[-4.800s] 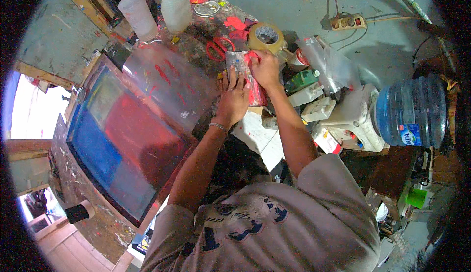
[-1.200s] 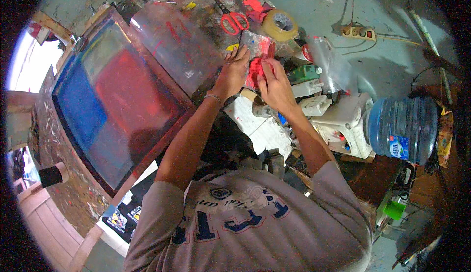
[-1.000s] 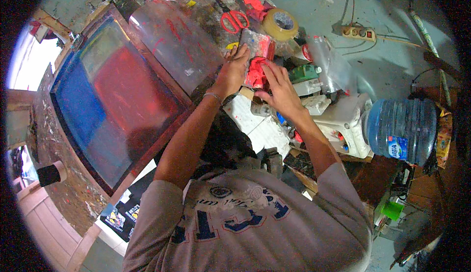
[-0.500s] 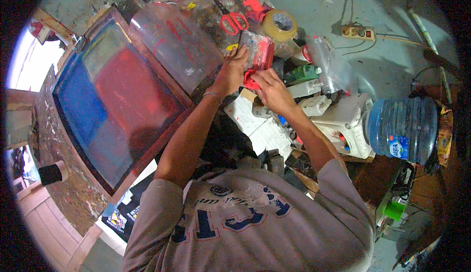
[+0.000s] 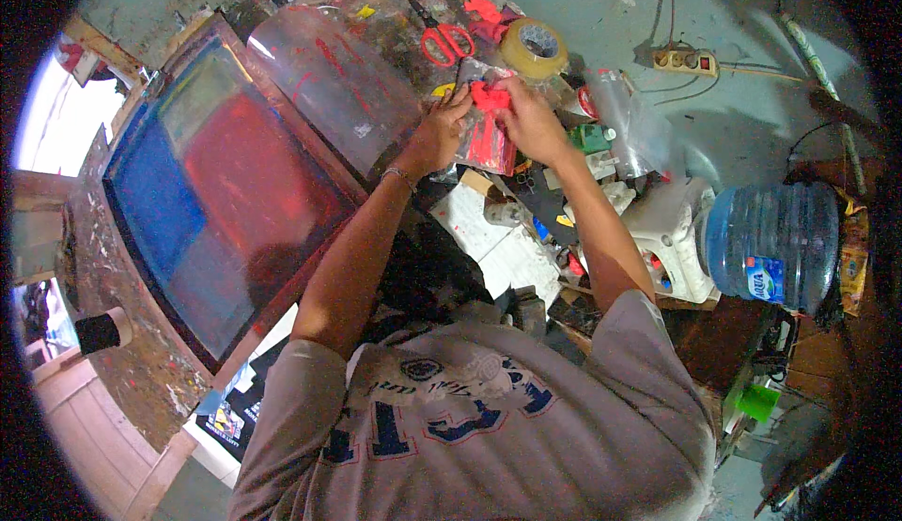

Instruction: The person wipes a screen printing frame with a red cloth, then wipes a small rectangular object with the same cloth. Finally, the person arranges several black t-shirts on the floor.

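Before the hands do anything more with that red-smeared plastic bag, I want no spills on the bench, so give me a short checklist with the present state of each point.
1. Both hands on the bag: left hand and right hand each grip the plastic bag. Ok.
2. Bag lifted off the bench: cannot tell.
3. Bag mouth sealed: cannot tell, fingers cover it.
4. Scissors out of the way: beyond the hands, apart from the bag. Ok.
5. Tape roll apart from the right hand: close beside it, a touch cannot be ruled out. Cannot tell.
6. Printing screen away from the bag: off to the left. Ok.
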Tool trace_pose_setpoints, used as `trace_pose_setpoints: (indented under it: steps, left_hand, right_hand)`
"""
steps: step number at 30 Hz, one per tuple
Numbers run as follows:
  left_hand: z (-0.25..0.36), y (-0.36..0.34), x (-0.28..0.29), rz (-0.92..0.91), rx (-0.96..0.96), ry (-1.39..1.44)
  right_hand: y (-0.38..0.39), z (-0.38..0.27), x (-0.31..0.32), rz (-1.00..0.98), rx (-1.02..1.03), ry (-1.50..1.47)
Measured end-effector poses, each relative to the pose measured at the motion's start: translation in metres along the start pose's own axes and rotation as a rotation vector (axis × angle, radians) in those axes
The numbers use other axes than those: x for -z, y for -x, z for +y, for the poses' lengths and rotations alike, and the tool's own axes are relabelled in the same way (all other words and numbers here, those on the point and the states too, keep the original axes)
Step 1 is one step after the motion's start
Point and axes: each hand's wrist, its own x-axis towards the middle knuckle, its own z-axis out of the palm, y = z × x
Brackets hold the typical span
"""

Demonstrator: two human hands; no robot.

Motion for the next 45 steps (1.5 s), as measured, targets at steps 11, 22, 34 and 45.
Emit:
trace_pose_setpoints:
  steps: [11, 22, 34, 45]
  left_hand:
    - [0.017, 0.001, 0.014, -0.018, 0.003, 0.039]
    - [0.008, 0.001, 0.013, -0.024, 0.057, -0.051]
    - [0.025, 0.002, 0.013, 0.02, 0.006, -0.011]
    - [0.009, 0.001, 0.01, 0.016, -0.024, -0.119]
  right_hand:
    - [0.051, -0.021, -0.036, 0.071, 0.229, 0.005]
    - [0.078, -0.033, -0.003, -0.047, 0.038, -0.236]
    - [0.025, 0.001, -0.03, 0.146, 0.212, -0.07]
    - [0.109, -0.028, -0.013, -0.177, 0.034, -0.276]
